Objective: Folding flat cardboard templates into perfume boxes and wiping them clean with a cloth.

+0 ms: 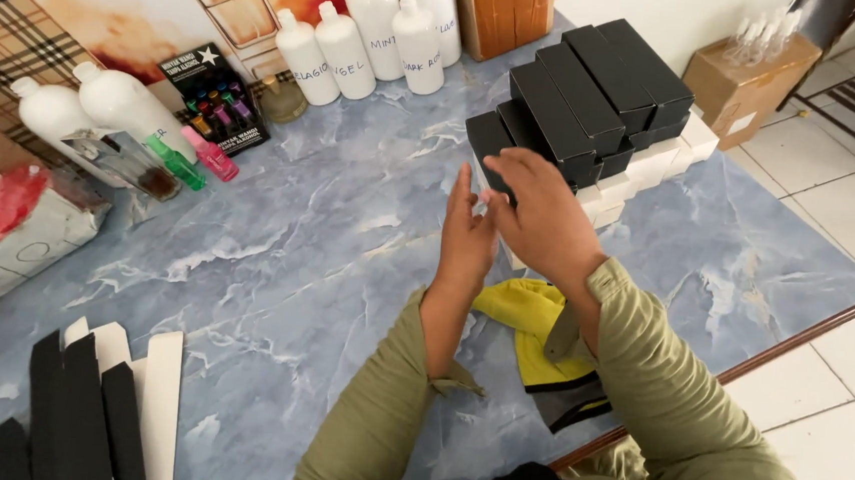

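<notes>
- A blue marble-patterned bench (326, 253) is seen from above, and everything else in view is carried on it or stands around it on the white tiled floor.
- A stack of long black boxes (583, 91) is laid slantwise on a lower layer of white boxes (653, 171) at the far right of the bench, seemingly piled there to be within easy reach of the hands.
- White plastic bottles (372, 36) are lined up along the far edge, with two more lying at the left near small coloured spray bottles (192, 158).
- Flat black and white box blanks (95, 407) are fanned out at the near left corner, unfolded.
- A yellow and black cloth (541, 343) is left crumpled under the forearms, close to the near edge.
- The left hand (468, 238) is held upright with the fingers straight and close together, and the right hand (544, 218) is curled over towards it just in front of the stack.
- A small pale object (483, 207) is glimpsed between the two hands, apparently pinched there; it is mostly hidden, so its kind and shape cannot be told, nor exactly how it is gripped.
</notes>
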